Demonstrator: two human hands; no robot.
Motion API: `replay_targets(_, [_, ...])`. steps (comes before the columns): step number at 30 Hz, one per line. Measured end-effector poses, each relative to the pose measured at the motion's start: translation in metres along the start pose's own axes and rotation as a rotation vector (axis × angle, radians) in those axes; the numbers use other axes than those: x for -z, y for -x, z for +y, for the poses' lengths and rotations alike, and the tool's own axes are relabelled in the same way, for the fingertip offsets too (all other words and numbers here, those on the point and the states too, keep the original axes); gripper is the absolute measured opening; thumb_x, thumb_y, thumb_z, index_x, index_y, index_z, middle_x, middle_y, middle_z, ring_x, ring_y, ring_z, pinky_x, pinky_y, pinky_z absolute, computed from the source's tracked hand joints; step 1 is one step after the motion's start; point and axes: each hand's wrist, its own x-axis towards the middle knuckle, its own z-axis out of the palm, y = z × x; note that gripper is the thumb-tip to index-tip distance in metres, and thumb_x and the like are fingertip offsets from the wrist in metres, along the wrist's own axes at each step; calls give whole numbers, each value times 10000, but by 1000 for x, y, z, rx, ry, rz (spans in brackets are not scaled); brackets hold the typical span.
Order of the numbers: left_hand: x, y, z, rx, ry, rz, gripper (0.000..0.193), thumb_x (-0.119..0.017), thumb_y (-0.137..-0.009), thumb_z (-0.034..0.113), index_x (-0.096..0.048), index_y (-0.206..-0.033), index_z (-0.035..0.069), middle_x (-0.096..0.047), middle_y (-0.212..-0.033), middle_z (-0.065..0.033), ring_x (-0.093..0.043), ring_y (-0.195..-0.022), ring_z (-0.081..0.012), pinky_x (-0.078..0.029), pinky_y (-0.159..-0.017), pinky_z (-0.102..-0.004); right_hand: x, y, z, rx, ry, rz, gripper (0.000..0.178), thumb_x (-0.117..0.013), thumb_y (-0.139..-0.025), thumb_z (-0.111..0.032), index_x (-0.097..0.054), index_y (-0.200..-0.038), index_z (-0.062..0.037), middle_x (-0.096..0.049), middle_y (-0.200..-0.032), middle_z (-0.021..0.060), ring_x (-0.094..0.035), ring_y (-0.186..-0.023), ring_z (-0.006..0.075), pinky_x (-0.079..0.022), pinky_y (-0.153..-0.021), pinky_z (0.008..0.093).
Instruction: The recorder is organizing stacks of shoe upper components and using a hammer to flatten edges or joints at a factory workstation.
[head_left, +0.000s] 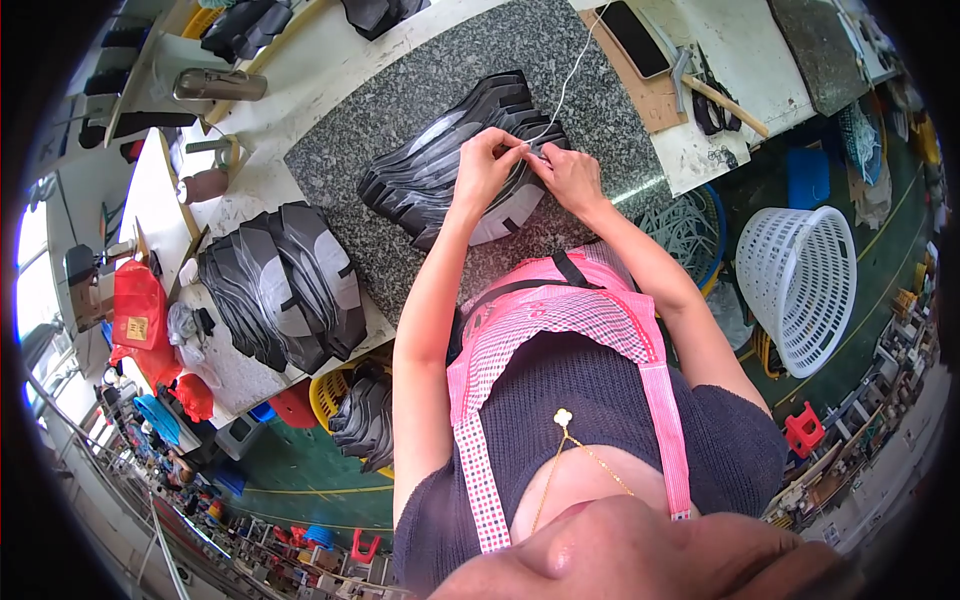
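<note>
A bundle of stacked black and grey cut pieces (425, 160), perhaps shoe parts, lies on the speckled granite slab (335, 130). A thin white string (568, 85) runs down from the top edge to my fingers above the bundle's right part. My left hand (484, 168) is closed, thumb and fingers pinching the string. Close beside it, my right hand (572, 180) is also closed, its fingertips on the string. The two hands' fingertips almost meet. Whether the string is knotted there is too small to tell.
A second stack of black and grey pieces (285, 285) sits left of the slab. Beyond its right side lie a phone (632, 38), a hammer (725, 102) and black scissors (708, 95). A white basket (797, 290) stands on the floor at right. A bottle (220, 85) lies at upper left.
</note>
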Motion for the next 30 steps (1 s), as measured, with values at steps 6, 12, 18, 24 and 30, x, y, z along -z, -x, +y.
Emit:
replay_targets(6, [-2,4,-10,-53,-29,21,132,-756,-809,91,-713,-854,-25,-674,-729,-83,-597,-620,-105,-471,-566,-279,-6,-1,-1,2,-24,20,425,-618,-912,-448,-591,-707,-77,-629,-593,152,-657,-571,350,-482,-479,477])
replay_targets(12, [4,5,6,9,-3,31,132,-738,-838,100,-703,-857,-26,-676,-733,-71,-591,-610,-91,-471,-563,-261,-1,1,-2,-56,-22,51,447,-623,-904,-477,-577,-698,-82,-638,-605,133,-657,-577,344,-475,-485,469])
replay_targets(18, [6,23,6,70,312,-11,178,-692,-925,164,-661,-889,-8,-667,-763,-11,-589,-663,-50,-496,-612,-210,17,-9,-11,-146,-87,28,439,-677,-864,-467,-533,-692,-89,-593,-566,88,-632,-548,330,-442,-474,448])
replay_targets(24, [31,81,-7,202,160,-87,137,-692,-913,118,-680,-888,-16,-665,-754,-12,-566,-635,-52,-477,-592,-223,37,14,5,382,-340,187,106,-732,-795,-126,-630,-789,-99,-595,-670,49,-630,-548,222,-447,-466,346])
replay_targets(30, [38,136,-11,111,78,-106,99,-698,-874,58,-700,-924,-28,-678,-755,-41,-572,-641,-71,-470,-593,-240,72,4,-32,604,-366,190,424,-683,-706,-4,-713,-1098,-160,-673,-1028,-11,-706,-771,177,-559,-585,295])
